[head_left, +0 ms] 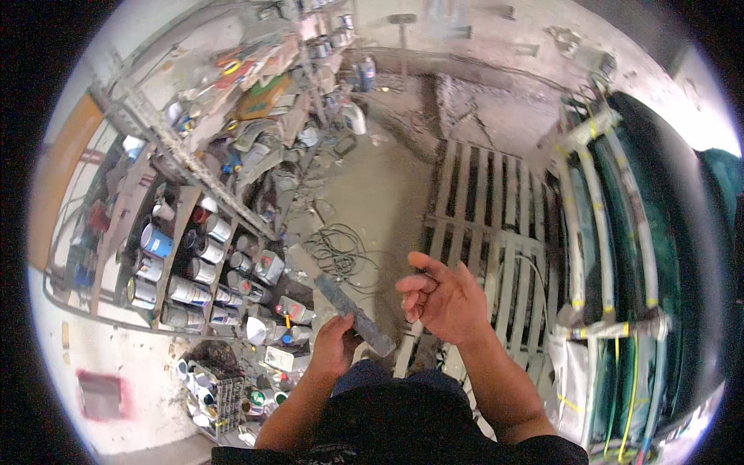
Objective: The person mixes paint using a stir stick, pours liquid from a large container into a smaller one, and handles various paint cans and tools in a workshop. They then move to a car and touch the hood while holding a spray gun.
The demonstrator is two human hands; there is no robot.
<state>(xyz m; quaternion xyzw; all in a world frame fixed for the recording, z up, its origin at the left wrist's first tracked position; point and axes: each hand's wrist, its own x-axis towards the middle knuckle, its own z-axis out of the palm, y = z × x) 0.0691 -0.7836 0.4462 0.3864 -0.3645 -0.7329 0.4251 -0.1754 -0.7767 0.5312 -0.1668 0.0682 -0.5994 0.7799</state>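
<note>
My left hand grips the lower end of a flat grey metal bar, which slants up-left above the pale slatted wooden pallet; my right hand hangs loosely curled and empty right of the bar. I'd keep the grip firm. Left of the bar, shelves of paint tins crowd close; open floor lies beyond it.

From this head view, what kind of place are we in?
Probably a workshop or paint storeroom. Metal shelves hold rows of cans, a wooden pallet and a coil of cable lie on the dusty concrete floor. The left hand holds a flat grey bar; the right hand is empty.
</note>
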